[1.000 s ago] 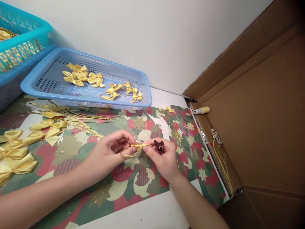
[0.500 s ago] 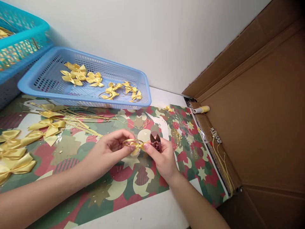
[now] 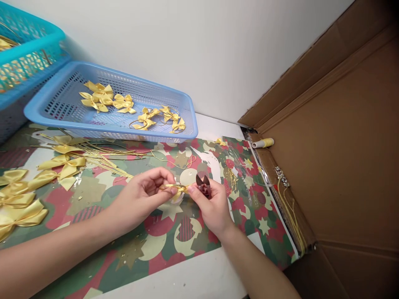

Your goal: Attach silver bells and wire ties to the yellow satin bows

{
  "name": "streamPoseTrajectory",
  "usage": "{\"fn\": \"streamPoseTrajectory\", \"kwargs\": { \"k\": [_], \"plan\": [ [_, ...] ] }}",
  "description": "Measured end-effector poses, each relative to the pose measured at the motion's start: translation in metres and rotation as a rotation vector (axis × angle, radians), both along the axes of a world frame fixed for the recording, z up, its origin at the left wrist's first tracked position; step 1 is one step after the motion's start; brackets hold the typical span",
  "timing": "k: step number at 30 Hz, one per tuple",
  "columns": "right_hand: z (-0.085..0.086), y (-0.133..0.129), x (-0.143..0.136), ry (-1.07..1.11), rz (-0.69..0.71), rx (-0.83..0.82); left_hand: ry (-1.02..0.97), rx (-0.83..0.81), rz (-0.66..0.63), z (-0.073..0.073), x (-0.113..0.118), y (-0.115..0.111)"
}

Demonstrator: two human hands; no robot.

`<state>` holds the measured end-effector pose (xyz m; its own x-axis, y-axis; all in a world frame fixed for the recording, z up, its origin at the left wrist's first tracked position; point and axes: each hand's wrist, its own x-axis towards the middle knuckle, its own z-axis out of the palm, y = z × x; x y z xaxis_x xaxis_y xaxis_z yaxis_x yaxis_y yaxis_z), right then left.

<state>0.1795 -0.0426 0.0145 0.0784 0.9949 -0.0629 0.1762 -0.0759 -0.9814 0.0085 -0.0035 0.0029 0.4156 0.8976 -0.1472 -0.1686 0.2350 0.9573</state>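
Note:
Between my two hands is a yellow ribbon bow with a loop of gold cord point(image 3: 179, 190). My left hand point(image 3: 149, 192) pinches the loop and bow between thumb and fingertips. The thumb and forefinger of my right hand point(image 3: 213, 203) grip the bow's right side. A small dark cutter point(image 3: 203, 185) is tucked in my right hand, with its two pointed blades apart and facing up. Left of my hands lie gold cords point(image 3: 106, 160) and several yellow bows point(image 3: 67, 166) on the patterned sheet point(image 3: 183, 236).
A blue basket point(image 3: 124, 133) holding yellow bows stands at the back. A turquoise basket point(image 3: 34, 45) is at the upper left. Along the cardboard point(image 3: 336, 145) on the right are a spool point(image 3: 263, 143), silver beads point(image 3: 282, 176) and yellow cords.
The gold loop between my hands has tilted and now looks flatter, nearly edge-on. Both hands have stayed almost in place.

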Motion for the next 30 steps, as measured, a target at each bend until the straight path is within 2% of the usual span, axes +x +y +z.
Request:
{"fn": "streamPoseTrajectory", "kwargs": {
  "k": [5,11,17,19,21,24,26,28,30],
  "plan": [
    [-0.002,0.002,0.002,0.072,-0.023,-0.016,0.001,-0.013,-0.017,-0.003,-0.001,-0.001],
    [-0.007,0.005,0.006,0.163,0.025,-0.086,0.055,-0.002,-0.064,-0.005,-0.002,0.0],
    [-0.011,0.01,0.003,0.178,-0.023,-0.02,0.082,0.118,-0.069,0.002,0.001,-0.003],
    [-0.013,0.013,0.006,0.166,-0.026,-0.009,0.15,0.171,-0.064,0.008,-0.001,0.0],
    [-0.016,0.017,0.013,0.105,-0.052,0.042,0.306,0.289,0.0,0.018,-0.005,0.013],
    [-0.02,0.021,0.023,-0.159,-0.088,0.138,0.699,0.595,0.172,0.038,-0.013,0.054],
    [-0.021,0.022,0.027,-0.376,-0.073,0.194,0.838,0.654,0.239,0.053,-0.016,0.088],
    [-0.021,0.022,0.028,-0.57,-0.03,0.245,0.951,0.678,0.229,0.067,-0.019,0.118],
    [-0.02,0.021,0.027,-0.72,0.031,0.264,1.03,0.714,0.236,0.078,-0.026,0.132]
  ]
}}
